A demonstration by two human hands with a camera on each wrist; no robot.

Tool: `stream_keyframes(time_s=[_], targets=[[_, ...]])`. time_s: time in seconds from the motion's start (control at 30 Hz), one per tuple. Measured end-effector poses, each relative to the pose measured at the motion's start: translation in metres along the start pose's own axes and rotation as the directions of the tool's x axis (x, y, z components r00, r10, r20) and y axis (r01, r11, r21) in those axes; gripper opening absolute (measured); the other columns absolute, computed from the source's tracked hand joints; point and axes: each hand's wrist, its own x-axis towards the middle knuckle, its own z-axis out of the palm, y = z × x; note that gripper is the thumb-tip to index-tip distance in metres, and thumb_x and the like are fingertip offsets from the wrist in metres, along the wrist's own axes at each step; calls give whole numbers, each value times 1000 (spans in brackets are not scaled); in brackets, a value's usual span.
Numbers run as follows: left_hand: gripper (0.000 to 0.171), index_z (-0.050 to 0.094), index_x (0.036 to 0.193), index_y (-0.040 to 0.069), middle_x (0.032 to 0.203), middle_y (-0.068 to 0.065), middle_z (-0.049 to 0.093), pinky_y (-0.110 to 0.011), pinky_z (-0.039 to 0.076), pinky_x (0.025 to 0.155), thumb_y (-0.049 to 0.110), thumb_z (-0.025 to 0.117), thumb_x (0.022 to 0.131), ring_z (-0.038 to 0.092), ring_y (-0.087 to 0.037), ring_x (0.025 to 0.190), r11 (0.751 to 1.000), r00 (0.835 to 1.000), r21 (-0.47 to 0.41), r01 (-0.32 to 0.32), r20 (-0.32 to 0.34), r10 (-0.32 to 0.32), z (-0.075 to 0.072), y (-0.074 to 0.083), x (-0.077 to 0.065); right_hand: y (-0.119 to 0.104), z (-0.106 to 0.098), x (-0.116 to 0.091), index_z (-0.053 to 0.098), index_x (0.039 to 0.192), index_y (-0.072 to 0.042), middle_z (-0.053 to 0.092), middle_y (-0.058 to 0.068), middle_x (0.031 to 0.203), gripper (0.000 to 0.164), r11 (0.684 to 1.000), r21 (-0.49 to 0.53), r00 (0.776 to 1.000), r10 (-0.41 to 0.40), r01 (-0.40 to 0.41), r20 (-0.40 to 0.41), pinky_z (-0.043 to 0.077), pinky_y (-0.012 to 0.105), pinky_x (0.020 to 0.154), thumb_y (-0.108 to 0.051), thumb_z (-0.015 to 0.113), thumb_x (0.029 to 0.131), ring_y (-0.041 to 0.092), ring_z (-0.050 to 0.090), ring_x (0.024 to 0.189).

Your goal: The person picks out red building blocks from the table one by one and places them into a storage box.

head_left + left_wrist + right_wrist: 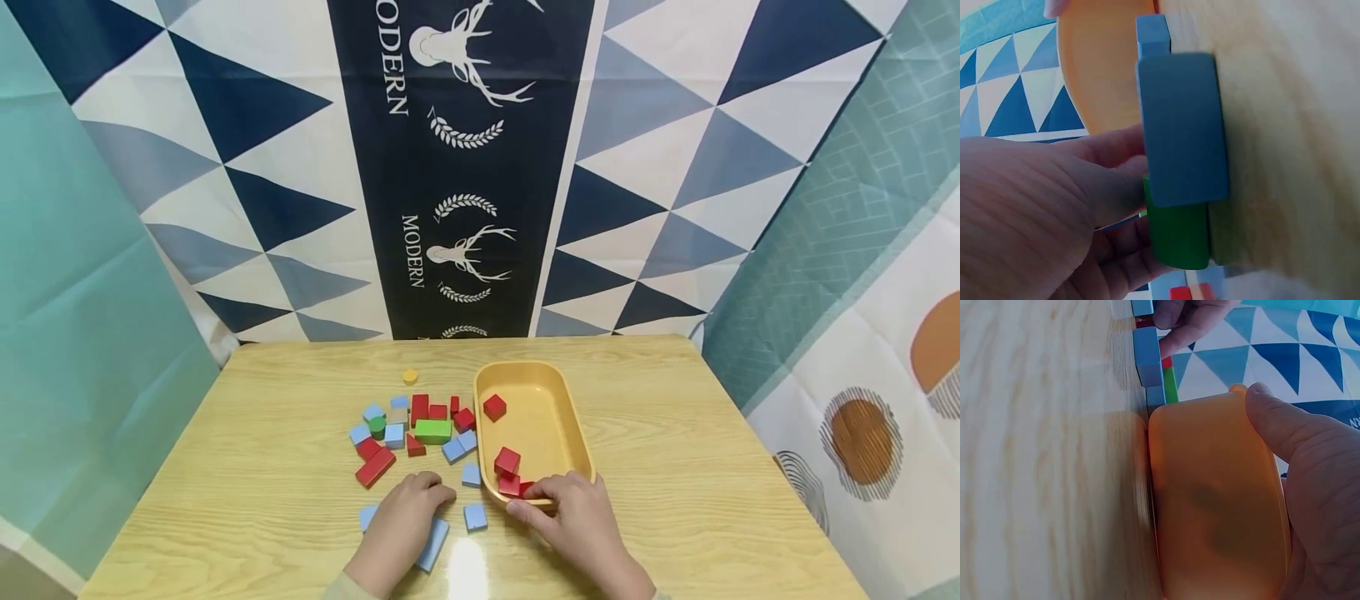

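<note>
My right hand (573, 517) grips the front rim of a yellow plastic tray (577, 433), its fingers inside and its thumb outside; the right wrist view shows the thumb on the rim. Several red blocks (507, 461) lie in the tray, some close to those fingers. To the left, my left hand (405, 521) is low over the table among blue blocks, one long blue block (433, 546) partly under it. In the left wrist view a blue block (1182, 131) and a green cylinder (1179, 231) hide the fingertips, so any hold is unclear.
Left of the tray lies a loose group of blocks, among them a light green block (433, 431), a red bar (375, 467) and a green cylinder (377, 427). A yellow round piece (409, 377) lies farther back. A single blue block (476, 517) sits between the hands.
</note>
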Motion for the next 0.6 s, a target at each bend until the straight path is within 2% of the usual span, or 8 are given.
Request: stream_keyframes(time_s=[0.13,0.27,0.33,0.43,0.5,0.6], targets=[[26,74,109,15,113,-8,64,-42,54,87,0,58,96,57,-24,103,999,1000,38,-1,29,0,1,1,3,0,-1,-1,73,75,-33,69,-18,78,39,1000,4,1000,8,-8,10,33,67,92,-71,66,77,3,52,77],[22,74,107,13,108,-6,64,-40,55,85,1,59,95,58,-22,101,1000,999,25,5,35,-6,4,1,4,0,0,-2,73,75,-32,69,-17,78,40,1000,11,1000,21,-21,21,34,64,92,-72,66,76,4,52,77],[18,73,106,14,107,-4,64,-39,56,84,5,62,96,58,-19,100,1000,1000,-1,12,-2,-12,4,2,4,1,0,-3,72,75,-33,69,-18,78,39,1000,12,1000,22,-22,20,35,62,91,-72,66,76,3,52,77],[16,73,109,15,109,-1,63,-37,57,83,12,67,95,58,-16,101,999,993,-41,-22,-116,17,1,6,5,1,1,-3,72,74,-33,69,-19,77,38,1000,19,1000,5,-5,6,37,57,87,-71,67,76,3,52,76],[19,72,112,15,113,0,62,-36,57,84,13,70,93,57,-14,105,994,973,-66,-93,-219,76,-3,13,7,1,1,-2,72,74,-34,68,-19,76,36,1000,19,1000,-10,10,-11,38,56,85,-69,68,76,2,52,75],[25,71,115,14,120,-1,61,-34,55,88,10,72,91,53,-13,112,971,920,-82,-225,-345,184,-7,27,14,1,1,-2,72,73,-34,68,-20,76,34,999,21,999,-25,25,-32,38,56,85,-67,70,76,2,51,75]])
